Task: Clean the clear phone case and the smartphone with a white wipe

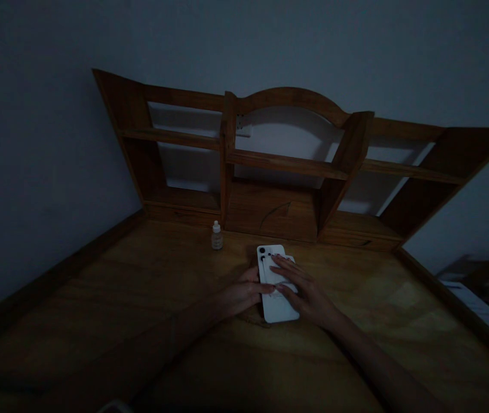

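Note:
A white phone [279, 311] lies back side up in my hands, low over the wooden desk, its dark camera lenses at the upper left corner. My left hand [244, 292] grips the phone's left edge, thumb across the back and the other fingers partly hidden beneath. Stretched out over the right side of the back are the fingers of my right hand [298, 284]. Under them is a thin white flat piece [267, 268], jutting slightly past the phone's right edge; dim light hides whether it is cloth or film. A small clear dropper bottle [217, 241] with a white cap stands upright beyond my left hand.
A wooden shelf unit [287, 166] with several compartments rises along the back of the desk [175, 258]. Behind it, a wall socket [243, 126] shows through an opening. Past the desk's right edge lie a white flat object [480, 307] and dark items. The room is dim.

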The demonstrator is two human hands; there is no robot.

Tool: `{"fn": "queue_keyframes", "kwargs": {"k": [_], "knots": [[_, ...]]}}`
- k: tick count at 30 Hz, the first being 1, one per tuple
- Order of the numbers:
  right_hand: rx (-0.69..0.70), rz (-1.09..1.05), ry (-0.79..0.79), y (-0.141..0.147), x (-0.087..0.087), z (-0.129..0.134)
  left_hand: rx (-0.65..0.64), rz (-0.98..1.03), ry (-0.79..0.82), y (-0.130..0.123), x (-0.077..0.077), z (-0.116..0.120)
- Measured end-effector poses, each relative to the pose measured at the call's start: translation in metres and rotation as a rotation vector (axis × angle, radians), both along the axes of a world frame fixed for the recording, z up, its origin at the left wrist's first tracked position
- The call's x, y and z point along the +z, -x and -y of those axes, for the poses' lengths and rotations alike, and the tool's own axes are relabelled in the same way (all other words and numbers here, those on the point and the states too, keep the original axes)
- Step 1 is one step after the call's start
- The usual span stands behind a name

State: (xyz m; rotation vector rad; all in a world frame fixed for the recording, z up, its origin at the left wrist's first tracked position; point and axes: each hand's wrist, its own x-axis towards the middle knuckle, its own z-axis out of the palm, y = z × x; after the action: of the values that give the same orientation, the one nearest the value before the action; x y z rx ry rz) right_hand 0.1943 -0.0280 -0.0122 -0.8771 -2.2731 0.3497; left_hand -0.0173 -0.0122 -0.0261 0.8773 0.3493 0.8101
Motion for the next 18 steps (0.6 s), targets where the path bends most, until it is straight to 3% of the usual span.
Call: {"fn": "queue_keyframes", "kwargs": {"k": [18], "knots": [[-0.059,-0.006,-0.102,-0.0058,0.0037,-0.0050,-0.002,-0.050,-0.011,-0.0009,0.0005,-0.0023]]}}
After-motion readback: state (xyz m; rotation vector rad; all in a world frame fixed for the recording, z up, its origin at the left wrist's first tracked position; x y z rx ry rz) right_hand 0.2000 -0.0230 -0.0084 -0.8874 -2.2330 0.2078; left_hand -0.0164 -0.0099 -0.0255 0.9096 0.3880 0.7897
